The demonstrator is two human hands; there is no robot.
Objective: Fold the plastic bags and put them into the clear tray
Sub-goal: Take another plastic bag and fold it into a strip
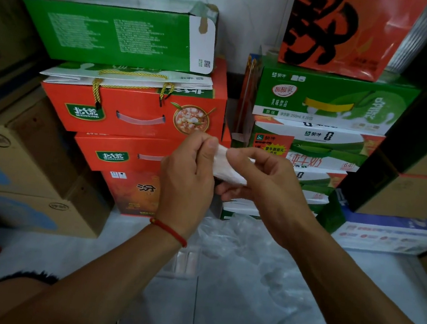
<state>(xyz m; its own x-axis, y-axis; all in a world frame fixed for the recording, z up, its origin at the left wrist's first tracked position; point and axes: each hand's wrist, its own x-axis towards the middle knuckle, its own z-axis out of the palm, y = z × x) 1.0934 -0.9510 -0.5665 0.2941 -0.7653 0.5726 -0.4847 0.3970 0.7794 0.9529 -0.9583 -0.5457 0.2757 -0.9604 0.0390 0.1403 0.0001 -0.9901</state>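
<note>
- Up at chest height, in front of the stacked orange cartons (133, 111) and green cartons (328, 100), both hands work one small white folded plastic bag (229, 167).
- Left hand (187, 183) pinches the bag's left edge between thumb and curled fingers; the right hand (263, 183) lies over its right end, forefinger along the top and the other fingers curled beneath.
- The bag looks nearly folded, a compact flat packet, so the step in hand is probably the last tuck or crease.
- To do it well: keep both pinches firm so the slippery film cannot spring open, run a thumb along the fold to press out trapped air, and keep the edges lined up.
- Below the hands, on the pale floor, lies a loose heap of clear bags (240, 242), and just beside it, under the left wrist, the clear tray (185, 262).
- Lower the packet flat into the tray, releasing only once it rests there.
</note>
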